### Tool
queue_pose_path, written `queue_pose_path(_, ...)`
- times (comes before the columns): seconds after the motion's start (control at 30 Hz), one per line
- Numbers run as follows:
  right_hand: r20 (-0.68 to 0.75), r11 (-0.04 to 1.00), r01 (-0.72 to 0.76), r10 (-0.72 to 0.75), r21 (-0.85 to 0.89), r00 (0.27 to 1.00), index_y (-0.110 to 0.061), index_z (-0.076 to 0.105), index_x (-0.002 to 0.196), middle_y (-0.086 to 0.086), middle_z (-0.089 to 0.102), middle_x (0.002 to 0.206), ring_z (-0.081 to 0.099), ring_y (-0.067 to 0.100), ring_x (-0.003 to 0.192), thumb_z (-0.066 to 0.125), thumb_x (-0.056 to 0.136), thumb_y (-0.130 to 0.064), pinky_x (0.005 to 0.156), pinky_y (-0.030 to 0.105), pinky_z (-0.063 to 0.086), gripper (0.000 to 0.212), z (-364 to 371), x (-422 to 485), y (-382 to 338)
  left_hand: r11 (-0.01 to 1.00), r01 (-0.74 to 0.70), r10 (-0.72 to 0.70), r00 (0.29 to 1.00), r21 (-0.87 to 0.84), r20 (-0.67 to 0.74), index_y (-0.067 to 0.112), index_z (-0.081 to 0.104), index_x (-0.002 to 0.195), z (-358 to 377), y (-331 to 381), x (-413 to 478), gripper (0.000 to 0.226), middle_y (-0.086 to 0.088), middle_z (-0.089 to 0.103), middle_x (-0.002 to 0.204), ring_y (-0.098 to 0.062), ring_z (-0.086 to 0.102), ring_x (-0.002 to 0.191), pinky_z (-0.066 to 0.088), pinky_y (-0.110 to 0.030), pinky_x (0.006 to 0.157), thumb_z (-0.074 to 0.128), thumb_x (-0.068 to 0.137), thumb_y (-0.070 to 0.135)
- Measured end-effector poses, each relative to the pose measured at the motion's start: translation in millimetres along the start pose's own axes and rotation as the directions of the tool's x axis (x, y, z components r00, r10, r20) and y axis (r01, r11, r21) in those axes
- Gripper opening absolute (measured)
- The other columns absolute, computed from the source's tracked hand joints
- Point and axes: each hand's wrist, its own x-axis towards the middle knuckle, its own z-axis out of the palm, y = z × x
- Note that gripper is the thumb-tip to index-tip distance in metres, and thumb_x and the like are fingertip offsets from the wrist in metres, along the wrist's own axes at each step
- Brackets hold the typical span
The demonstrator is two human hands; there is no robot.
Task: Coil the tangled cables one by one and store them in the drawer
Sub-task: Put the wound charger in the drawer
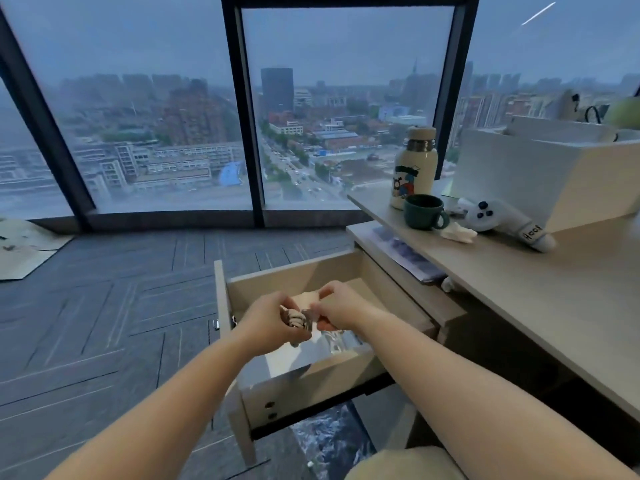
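Both hands hover over the open pale wooden drawer. The left hand curls its fingers round a small coiled black-and-white cable, and the right hand pinches its grey end, just above the drawer's inside. On the light wooden surface lies a white controller with a handwritten label too blurred to read. The cream bottle shows a cartoon print.
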Motion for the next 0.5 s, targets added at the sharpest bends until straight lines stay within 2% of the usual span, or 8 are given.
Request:
queue_pose_path(0.07, 0.025, 0.993, 0.000, 0.003, -0.115, 1.000, -0.017, 0.053, 0.114, 0.012, 0.065, 0.103, 0.064, 0.022, 0.088, 0.060, 0.086, -0.019, 0.085, 0.039, 0.055, 0.029, 9, 11, 6, 0.999, 0.008, -0.008, 1.000, 0.051, -0.002, 0.012, 0.056, 0.096, 6, -6, 3, 0.036, 0.001, 0.065, 0.074, 0.004, 0.059, 0.049, 0.039, -0.009, 0.043, 0.081, 0.071, 0.015)
queue_pose_path(0.13, 0.036, 0.983, -0.006, 0.013, -0.186, 0.999, -0.020, 0.055, 0.112, 0.007, 0.065, 0.104, 0.061, 0.022, 0.096, 0.059, 0.087, -0.023, 0.088, 0.040, 0.051, 0.025, 17, 19, 13, 0.996, 0.042, -0.044, 0.999, 0.077, 0.023, 0.010, 0.053, 0.094, 14, -12, 6, 0.033, 0.000, 0.060, 0.072, -0.002, 0.057, 0.051, 0.039, -0.009, 0.042, 0.078, 0.073, 0.007)
queue_pose_path(0.2, 0.042, 0.970, -0.015, 0.026, -0.242, 0.999, -0.022, 0.056, 0.111, 0.004, 0.064, 0.103, 0.058, 0.019, 0.095, 0.058, 0.090, -0.028, 0.080, 0.034, 0.048, 0.022, 21, 25, 18, 0.989, 0.054, -0.057, 0.998, 0.137, 0.020, 0.014, 0.049, 0.093, 19, -16, 8, 0.032, 0.000, 0.055, 0.077, -0.013, 0.055, 0.064, 0.045, -0.013, 0.052, 0.075, 0.074, 0.010)
queue_pose_path(0.27, 0.054, 0.948, -0.009, 0.028, -0.319, 0.998, -0.021, 0.060, 0.108, 0.002, 0.064, 0.098, 0.058, 0.018, 0.089, 0.056, 0.091, -0.035, 0.072, 0.031, 0.045, 0.022, 25, 32, 22, 0.965, 0.049, -0.050, 0.999, 0.258, -0.002, 0.017, 0.049, 0.098, 23, -20, 12, 0.039, 0.000, 0.055, 0.088, -0.017, 0.055, 0.078, 0.046, -0.021, 0.066, 0.077, 0.071, 0.024)
queue_pose_path(0.3, 0.057, 0.930, -0.011, 0.034, -0.366, 0.998, -0.021, 0.062, 0.100, 0.001, 0.064, 0.092, 0.057, 0.019, 0.084, 0.054, 0.092, -0.038, 0.070, 0.031, 0.044, 0.021, 27, 34, 22, 0.951, 0.035, -0.037, 0.999, 0.307, 0.001, 0.017, 0.051, 0.100, 25, -21, 13, 0.041, 0.001, 0.055, 0.090, -0.018, 0.055, 0.080, 0.046, -0.023, 0.069, 0.076, 0.070, 0.026)
queue_pose_path(0.37, 0.061, 0.877, 0.002, 0.031, -0.480, 0.998, -0.020, 0.062, 0.082, 0.003, 0.061, 0.081, 0.056, 0.022, 0.076, 0.048, 0.093, -0.041, 0.067, 0.030, 0.043, 0.027, 34, 41, 24, 0.935, -0.012, -0.008, 0.999, 0.355, 0.053, 0.014, 0.055, 0.099, 29, -22, 17, 0.031, 0.002, 0.050, 0.085, -0.016, 0.051, 0.073, 0.044, -0.020, 0.063, 0.072, 0.074, 0.018)
queue_pose_path(0.43, 0.040, 0.810, 0.004, 0.024, -0.586, 0.999, -0.025, 0.060, 0.089, 0.004, 0.060, 0.088, 0.055, 0.025, 0.086, 0.045, 0.092, -0.039, 0.067, 0.030, 0.044, 0.021, 38, 46, 27, 0.919, -0.067, 0.023, 0.993, 0.389, 0.116, 0.011, 0.055, 0.096, 35, -22, 19, 0.019, 0.003, 0.044, 0.079, -0.012, 0.043, 0.061, 0.041, -0.015, 0.052, 0.063, 0.081, 0.003)
queue_pose_path(0.5, 0.047, 0.754, 0.020, 0.015, -0.657, 0.999, -0.033, 0.057, 0.109, 0.004, 0.054, 0.100, 0.049, 0.026, 0.098, 0.044, 0.091, -0.029, 0.070, 0.030, 0.046, 0.023, 40, 49, 29, 0.880, -0.126, 0.072, 0.988, 0.458, 0.133, 0.013, 0.056, 0.102, 40, -24, 22, 0.020, 0.000, 0.048, 0.091, -0.013, 0.046, 0.065, 0.044, -0.018, 0.058, 0.063, 0.083, 0.011)
